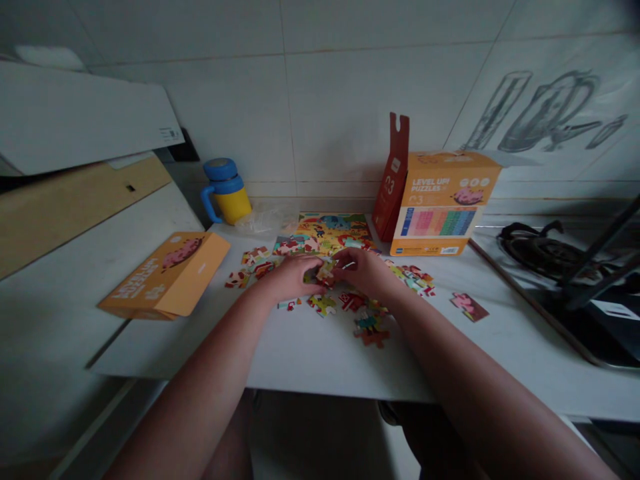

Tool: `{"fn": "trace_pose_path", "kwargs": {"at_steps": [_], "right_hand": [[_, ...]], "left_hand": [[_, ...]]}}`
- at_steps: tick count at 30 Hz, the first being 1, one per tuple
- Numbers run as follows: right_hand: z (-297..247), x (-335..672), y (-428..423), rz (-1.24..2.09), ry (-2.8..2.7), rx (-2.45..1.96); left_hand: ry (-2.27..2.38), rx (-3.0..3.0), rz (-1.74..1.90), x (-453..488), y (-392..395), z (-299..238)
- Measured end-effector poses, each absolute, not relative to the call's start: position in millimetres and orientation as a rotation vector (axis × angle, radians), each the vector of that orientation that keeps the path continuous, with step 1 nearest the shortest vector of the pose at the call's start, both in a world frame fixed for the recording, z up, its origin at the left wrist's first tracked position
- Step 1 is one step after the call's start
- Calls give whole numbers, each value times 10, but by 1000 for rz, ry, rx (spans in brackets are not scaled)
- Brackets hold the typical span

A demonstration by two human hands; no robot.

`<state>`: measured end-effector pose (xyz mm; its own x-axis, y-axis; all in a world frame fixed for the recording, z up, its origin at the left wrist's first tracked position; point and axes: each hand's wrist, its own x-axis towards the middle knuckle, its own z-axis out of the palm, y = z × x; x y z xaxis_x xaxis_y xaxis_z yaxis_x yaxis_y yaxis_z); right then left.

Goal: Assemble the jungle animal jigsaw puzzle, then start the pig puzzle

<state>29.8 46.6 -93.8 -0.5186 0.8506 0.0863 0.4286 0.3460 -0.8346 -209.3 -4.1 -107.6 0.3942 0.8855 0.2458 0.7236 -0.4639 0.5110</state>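
Both hands meet over the puzzle pieces on the white counter (310, 347). The left hand (293, 277) and right hand (361, 268) curl their fingers around one small puzzle piece (326, 272) between them. More loose pieces (367, 327) lie at 6 o'clock from the hands. The orange puzzle box (443, 203) stands at 2 o'clock. A blue and yellow cup (226, 191) sits at 10 o'clock.
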Motion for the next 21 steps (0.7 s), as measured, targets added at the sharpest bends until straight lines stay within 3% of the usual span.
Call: {"fn": "trace_pose_path", "kwargs": {"at_steps": [12, 21], "right_hand": [[-1064, 259, 538, 1186, -1954, -971], [-982, 411, 613, 718, -1961, -1281]], "left_hand": [[1460, 1818, 1137, -2002, -46, -902], [1595, 1541, 1332, -2198, 79, -1075]]}}
